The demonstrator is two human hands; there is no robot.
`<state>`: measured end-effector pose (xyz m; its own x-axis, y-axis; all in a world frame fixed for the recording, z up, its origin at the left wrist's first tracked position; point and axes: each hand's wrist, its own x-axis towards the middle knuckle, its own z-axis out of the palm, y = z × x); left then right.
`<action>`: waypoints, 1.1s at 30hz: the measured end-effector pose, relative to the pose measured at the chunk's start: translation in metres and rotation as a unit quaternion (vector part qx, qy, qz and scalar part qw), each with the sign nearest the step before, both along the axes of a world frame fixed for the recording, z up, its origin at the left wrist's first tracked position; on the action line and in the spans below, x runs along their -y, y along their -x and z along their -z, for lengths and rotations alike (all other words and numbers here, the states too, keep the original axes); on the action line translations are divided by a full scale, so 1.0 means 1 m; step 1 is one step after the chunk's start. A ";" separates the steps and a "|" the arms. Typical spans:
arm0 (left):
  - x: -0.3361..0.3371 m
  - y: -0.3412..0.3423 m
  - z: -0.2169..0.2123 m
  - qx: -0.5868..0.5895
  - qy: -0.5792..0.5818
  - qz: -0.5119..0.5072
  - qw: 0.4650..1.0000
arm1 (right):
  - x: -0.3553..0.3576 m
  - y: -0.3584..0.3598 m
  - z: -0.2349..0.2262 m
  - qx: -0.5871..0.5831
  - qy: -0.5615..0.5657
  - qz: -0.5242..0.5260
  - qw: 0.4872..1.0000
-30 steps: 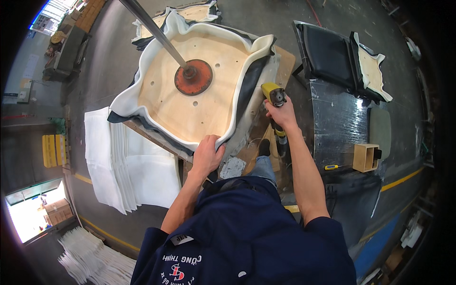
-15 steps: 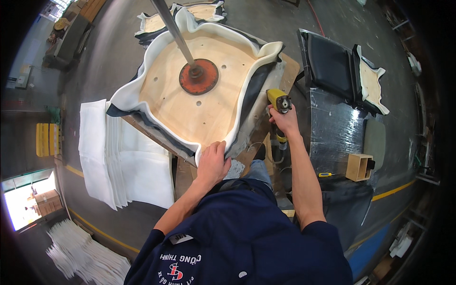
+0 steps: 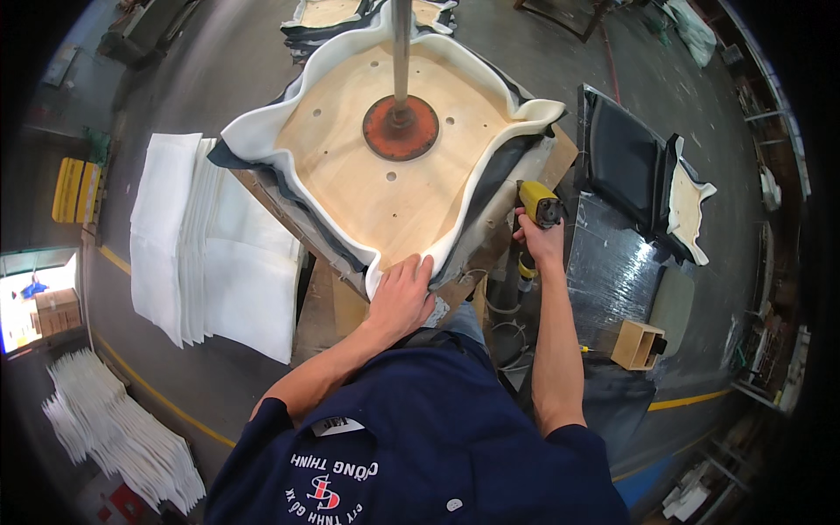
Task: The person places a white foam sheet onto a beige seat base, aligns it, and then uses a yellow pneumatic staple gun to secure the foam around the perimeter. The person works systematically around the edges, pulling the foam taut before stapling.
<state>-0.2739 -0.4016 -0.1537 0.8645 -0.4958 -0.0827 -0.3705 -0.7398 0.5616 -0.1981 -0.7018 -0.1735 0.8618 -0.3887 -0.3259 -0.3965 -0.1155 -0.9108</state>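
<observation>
Head view: We are looking down on a wooden panel [image 3: 350, 197] that is lying on a desk [image 3: 563, 157], directly in front of the body. White padding [image 3: 262, 120] is running around the panel and rising past its edge, forming peaks at the corners. A black cover [image 3: 501, 171] is showing outside the padding along the sides. A red disc [image 3: 422, 136] is sitting on the panel, with a metal rod [image 3: 401, 52] extending upward from it.

Left hand: We are resting the left grip [image 3: 401, 296] on the near corner of the padding, fingers lying over its edge. We are not able to tell whether this grip is closing on the material or only pressing.

Right hand: We are clamping the right grip [image 3: 544, 243] around the handle of a yellow power tool [image 3: 532, 194]. The tool is pointing toward the right edge of the workpiece and standing just beside it, and a hose [image 3: 503, 308] is hanging below.

Surroundings: White sheets [image 3: 157, 236] are lying in layers to the left of the desk. To the right, a black cushion [image 3: 626, 149] and a small wooden box [image 3: 634, 346] are resting on or beside a plastic-wrapped surface [image 3: 617, 249].
</observation>
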 end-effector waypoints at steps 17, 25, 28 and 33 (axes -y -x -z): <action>-0.015 -0.003 0.011 0.063 0.037 0.109 0.991 | -0.003 -0.004 -0.003 -0.010 0.008 0.002 1.000; -0.002 -0.002 0.010 0.074 0.037 0.007 0.997 | -0.004 0.000 -0.004 -0.024 0.007 0.003 1.000; 0.003 -0.009 0.004 0.037 0.049 -0.018 0.998 | -0.006 0.000 -0.006 -0.018 0.009 0.003 1.000; 0.004 -0.011 0.005 0.039 0.044 -0.017 0.998 | -0.005 0.001 -0.004 -0.037 0.013 -0.007 0.999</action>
<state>-0.2630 -0.4054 -0.1589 0.8826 -0.4693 0.0281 -0.3918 -0.7012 0.5958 -0.1995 -0.6963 -0.1691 0.8419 -0.3853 -0.3779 -0.4598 -0.1456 -0.8760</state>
